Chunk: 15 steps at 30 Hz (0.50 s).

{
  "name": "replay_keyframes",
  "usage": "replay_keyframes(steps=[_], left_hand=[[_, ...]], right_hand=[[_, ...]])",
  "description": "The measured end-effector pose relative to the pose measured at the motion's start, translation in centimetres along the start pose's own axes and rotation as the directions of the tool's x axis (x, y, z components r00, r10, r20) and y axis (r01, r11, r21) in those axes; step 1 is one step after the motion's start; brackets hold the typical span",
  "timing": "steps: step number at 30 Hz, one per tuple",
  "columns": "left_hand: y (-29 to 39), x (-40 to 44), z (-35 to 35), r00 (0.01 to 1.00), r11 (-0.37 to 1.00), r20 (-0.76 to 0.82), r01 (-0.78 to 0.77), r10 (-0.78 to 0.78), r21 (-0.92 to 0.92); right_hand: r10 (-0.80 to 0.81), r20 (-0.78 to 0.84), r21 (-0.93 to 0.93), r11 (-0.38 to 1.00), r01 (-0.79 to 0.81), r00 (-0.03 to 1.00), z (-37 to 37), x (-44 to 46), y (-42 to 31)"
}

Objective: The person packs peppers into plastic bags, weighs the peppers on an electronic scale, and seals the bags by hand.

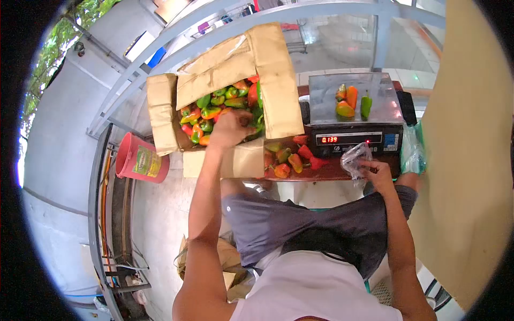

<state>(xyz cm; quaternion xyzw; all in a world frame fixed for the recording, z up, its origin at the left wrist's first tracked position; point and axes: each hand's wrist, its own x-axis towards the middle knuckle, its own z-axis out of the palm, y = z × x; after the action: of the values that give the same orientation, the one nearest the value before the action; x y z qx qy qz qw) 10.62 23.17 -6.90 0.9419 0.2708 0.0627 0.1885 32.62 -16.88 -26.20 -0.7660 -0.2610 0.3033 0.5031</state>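
My left hand (231, 130) is down in the cardboard box (284, 85), over a heap of green, red and orange peppers (210, 112). Its fingers are blurred among the peppers, so their grip is unclear. Pinched in my right hand (379, 174) is a crumpled clear plastic bag (355, 159), in front of the digital scale (350, 109). On the metal pan lie a few peppers (346, 108), orange and red, with a green pepper (365, 105) apart at their right. The red display (330, 140) reads 0.139.
Several loose peppers (289, 159) lie on the reddish table (333, 172) between box and scale. A pale green plastic bundle (413, 152) hangs at the table's right end. Left of the box stands a red bucket (127, 158). A metal railing (342, 10) runs behind; a beige wall (471, 134) borders the right.
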Motion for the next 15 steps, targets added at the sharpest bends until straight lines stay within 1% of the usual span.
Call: replay_keyframes(steps=[2,3,4,5,6,7,8,9,10,11,12,13,15], left_hand=[[0.4,0.4,1.8,0.995,0.970,-0.061,0.085,-0.073,0.229],[0.7,0.4,2.6,0.990,0.934,-0.094,0.128,-0.102,0.335],[2.4,-0.4,1.4,0.993,0.964,-0.095,0.088,-0.066,0.251],[2.1,-0.8,0.9,0.986,0.976,-0.168,0.058,-0.023,0.209],[2.9,-1.7,0.0,0.959,0.995,-0.281,-0.005,0.032,0.095],[6.1,-3.3,-1.5,0.935,0.992,-0.346,0.042,-0.082,-0.123],[7.6,-4.2,-1.8,0.882,0.961,-0.469,-0.173,0.053,-0.218],[10.6,-5.1,-1.8,0.869,0.832,-0.494,-0.270,-0.006,-0.485],[13.1,-5.2,-1.0,0.847,0.764,-0.528,-0.386,0.071,-0.516],[15.3,-5.0,0.0,0.810,0.683,-0.571,-0.494,0.137,-0.538],[17.0,-4.3,0.8,0.818,0.789,-0.527,-0.475,0.232,-0.390],[18.6,-3.1,1.4,0.826,0.862,-0.466,-0.455,0.317,-0.221],[20.0,2.3,4.8,0.838,0.917,-0.419,-0.398,0.349,-0.032]], right_hand=[[-0.068,-0.049,-0.108,0.992,0.062,0.996,0.3,0.5,1.9],[-0.105,-0.066,-0.096,0.990,0.099,0.992,0.6,0.4,2.5],[-0.147,-0.093,-0.086,0.987,0.139,0.985,0.7,0.6,2.8],[-0.186,-0.131,-0.075,0.981,0.177,0.974,0.6,0.7,3.1],[-0.147,-0.136,-0.061,0.988,0.140,0.980,0.5,0.7,3.0],[-0.159,-0.130,-0.097,0.984,0.147,0.979,0.4,0.8,3.1],[-0.169,-0.117,-0.134,0.979,0.154,0.979,0.4,1.0,3.2],[-0.179,-0.096,-0.172,0.972,0.161,0.979,0.4,1.0,3.3],[-0.169,-0.087,-0.183,0.971,0.151,0.982,0.4,0.9,3.2],[-0.205,-0.093,-0.194,0.964,0.184,0.974,0.6,0.8,3.1],[-0.245,-0.093,-0.205,0.953,0.222,0.965,0.8,0.9,2.9],[-0.291,-0.092,-0.216,0.939,0.266,0.952,0.9,0.9,2.9],[-0.290,-0.068,-0.164,0.947,0.276,0.955,1.0,0.9,3.2]])
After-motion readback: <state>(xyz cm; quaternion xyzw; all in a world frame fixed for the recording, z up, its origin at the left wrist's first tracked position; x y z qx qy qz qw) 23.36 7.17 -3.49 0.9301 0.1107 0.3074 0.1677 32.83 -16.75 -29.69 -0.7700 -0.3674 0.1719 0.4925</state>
